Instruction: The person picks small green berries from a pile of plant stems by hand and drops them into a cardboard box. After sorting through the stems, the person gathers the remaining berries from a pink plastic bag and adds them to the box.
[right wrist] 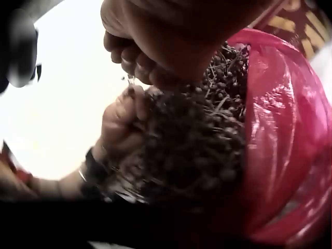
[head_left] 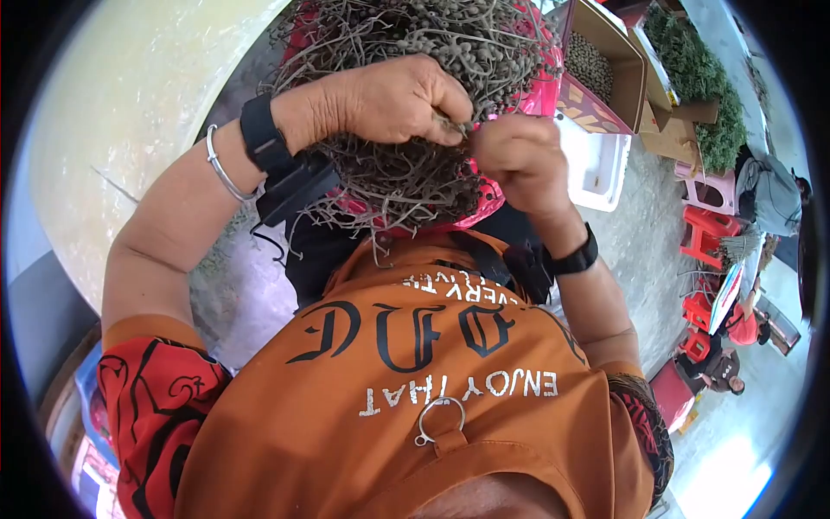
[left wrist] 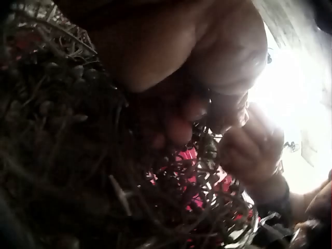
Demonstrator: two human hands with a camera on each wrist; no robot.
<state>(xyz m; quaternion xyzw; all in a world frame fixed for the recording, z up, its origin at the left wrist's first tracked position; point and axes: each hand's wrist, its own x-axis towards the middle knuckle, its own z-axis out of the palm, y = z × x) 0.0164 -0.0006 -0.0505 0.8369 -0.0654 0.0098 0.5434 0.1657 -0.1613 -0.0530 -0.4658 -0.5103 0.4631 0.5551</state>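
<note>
A big heap of dry, grey-brown plant stems with small round heads fills a pink plastic bag in front of the person. Over the heap, the left hand pinches a small greenish stem piece between thumb and fingers. Close beside it is the right hand, blurred, its fingers curled in. The right wrist view shows a thin pale stem between the right fingertips and the left hand. Loose stems hang over the bag's near side, toward the orange apron.
Right of the bag stand a cardboard box with loose round heads inside and a white tray. Green plants lie beyond. Red stools and other people are farther right. A pale tabletop curves along the left.
</note>
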